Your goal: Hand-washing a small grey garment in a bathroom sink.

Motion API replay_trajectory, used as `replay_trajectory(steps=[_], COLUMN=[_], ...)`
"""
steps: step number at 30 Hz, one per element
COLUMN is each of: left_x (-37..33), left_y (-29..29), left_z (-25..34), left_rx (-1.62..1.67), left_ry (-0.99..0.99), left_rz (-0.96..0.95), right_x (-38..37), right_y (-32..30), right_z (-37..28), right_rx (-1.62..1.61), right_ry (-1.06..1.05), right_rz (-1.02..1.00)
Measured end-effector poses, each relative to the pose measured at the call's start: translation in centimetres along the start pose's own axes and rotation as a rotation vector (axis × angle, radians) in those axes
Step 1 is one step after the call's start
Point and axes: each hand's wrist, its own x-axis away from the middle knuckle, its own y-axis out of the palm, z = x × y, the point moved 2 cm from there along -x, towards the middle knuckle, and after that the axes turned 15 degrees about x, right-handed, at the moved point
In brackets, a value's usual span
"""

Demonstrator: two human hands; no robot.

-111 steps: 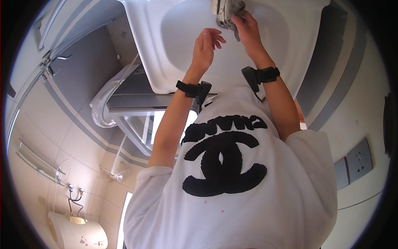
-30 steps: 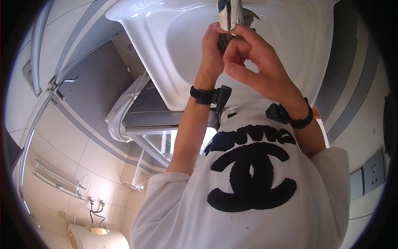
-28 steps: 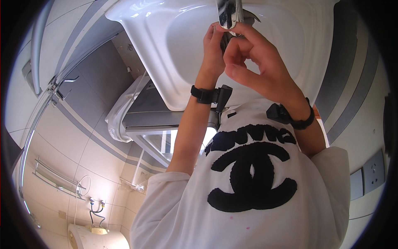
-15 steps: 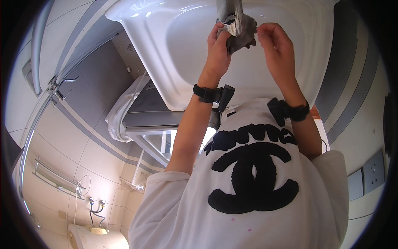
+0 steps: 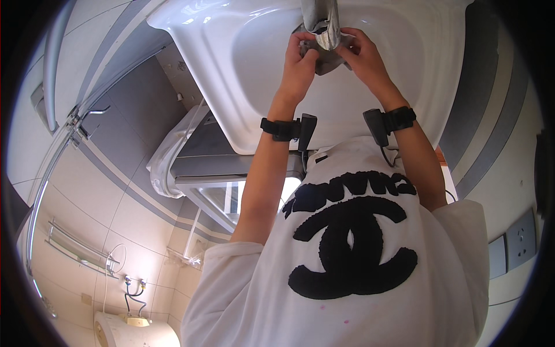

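A wet-looking grey cloth (image 5: 328, 65) is stretched between my hands over the white washbasin (image 5: 260, 81), right under the tap (image 5: 317, 14). My left hand (image 5: 299, 65) pinches its left side, thumb toward me. On the other side, the fingers of my right hand (image 5: 361, 56) are closed on the cloth's right edge. What looks like water (image 5: 329, 39) shines at the mouth of the tap, in front of part of the cloth. Each wrist wears a black strap with a small black box on it.
Left of the basin and lower down stands a grey-topped washing machine (image 5: 214, 150) with a white bag-like cover (image 5: 167, 168) beside it. A curved metal rail (image 5: 43, 191) runs along the left. Wall sockets (image 5: 523, 240) are at the lower right.
My right hand has moved left and taken hold of the cloth's right edge. The cloth now spreads between both hands; my left hand has shifted slightly left.
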Motion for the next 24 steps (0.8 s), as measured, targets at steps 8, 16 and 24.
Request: replay_trajectory(steps=[8,16,24], left_x=[-0.4,-0.7,-1.5], left_y=[-0.1,-1.7,-4.8], left_z=[0.2,0.5,-0.8], left_rx=[-0.464,-0.423,-0.336], left_ry=[0.249,0.276,0.34], left_rz=[0.162,0.295,0.397], right_x=[-0.5,-0.8,-1.6], right_y=[1.8,-0.6,-2.1], right_z=[1.5,1.2,2.4], right_rx=[0.076,0.233,0.276], right_ry=[-0.06,-0.083,-0.019], right_rz=[0.015,0.129,0.116])
